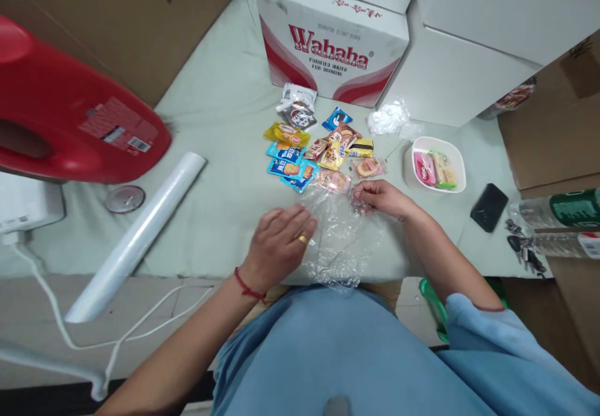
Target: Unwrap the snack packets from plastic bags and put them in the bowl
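Head view, with clock directions taken from the clear plastic bag (342,235) crumpled between the hands, near the front edge of the bench (225,216). At nine o'clock, the left hand (281,244), fingers close together, beside the bag's edge; impossible to make out whether gripping film. Between one and two, the right hand (382,197), pinched narrow on clear wrapping (362,202) with reddish patches; cannot tell whether part of the bag or a separate packet.

Just beyond, at half past eleven, one pink-printed packet (332,181), and towards one o'clock a similar packet (369,167). Between ten and eleven, overlapping blue packets (285,167); at eleven, a yellow packet (287,134), with a black-and-white packet (298,116) behind. At twelve, brown and yellow packets (332,155) in a heap, with a dark blue packet (336,118) just past.

Further out, at one, crumpled clear plastic (388,117); at two, a white tub (409,169) holding a pink packet (424,168) and a green one. Near three, a black object (489,207), then keys (525,253) and clear bottles (572,208) lying sideways.

At nine, a white roll (138,235) jutting past the bench edge, with a round lid (125,198) beyond. At ten, a red jug (84,104); at twelve, behind the packets, a Wahaha carton (335,44).
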The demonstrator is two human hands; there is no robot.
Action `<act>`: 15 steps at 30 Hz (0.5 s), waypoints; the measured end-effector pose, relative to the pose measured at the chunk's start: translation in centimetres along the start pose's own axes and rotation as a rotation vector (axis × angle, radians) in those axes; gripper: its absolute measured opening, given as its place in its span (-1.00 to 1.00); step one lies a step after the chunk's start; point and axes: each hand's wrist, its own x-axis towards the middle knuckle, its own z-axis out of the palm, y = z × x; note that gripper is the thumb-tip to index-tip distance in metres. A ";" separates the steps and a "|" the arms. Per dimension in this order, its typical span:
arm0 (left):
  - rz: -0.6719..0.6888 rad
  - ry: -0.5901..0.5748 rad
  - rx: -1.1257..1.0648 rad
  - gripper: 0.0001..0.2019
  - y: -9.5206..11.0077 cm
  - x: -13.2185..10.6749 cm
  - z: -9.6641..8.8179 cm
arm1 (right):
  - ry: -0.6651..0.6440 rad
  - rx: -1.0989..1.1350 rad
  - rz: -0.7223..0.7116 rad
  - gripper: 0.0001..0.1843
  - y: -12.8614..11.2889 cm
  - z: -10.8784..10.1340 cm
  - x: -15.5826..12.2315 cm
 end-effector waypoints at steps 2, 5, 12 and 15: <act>0.007 -0.160 -0.019 -0.62 0.1 0.0 1.5 | 0.170 -0.174 -0.070 -0.78 -0.9 -1.4 0.2; -0.225 -0.294 0.052 -0.54 0.4 -0.1 3.2 | 0.755 -0.494 -0.329 -0.78 -2.0 -2.8 -1.3; -0.398 -0.369 0.093 -0.46 1.1 -0.2 2.6 | 0.450 -0.884 -0.801 -0.66 2.9 3.6 -7.7; -0.363 -0.369 0.084 -0.48 -0.7 -0.4 2.1 | 0.200 -0.891 -0.679 -0.64 5.9 4.3 -8.5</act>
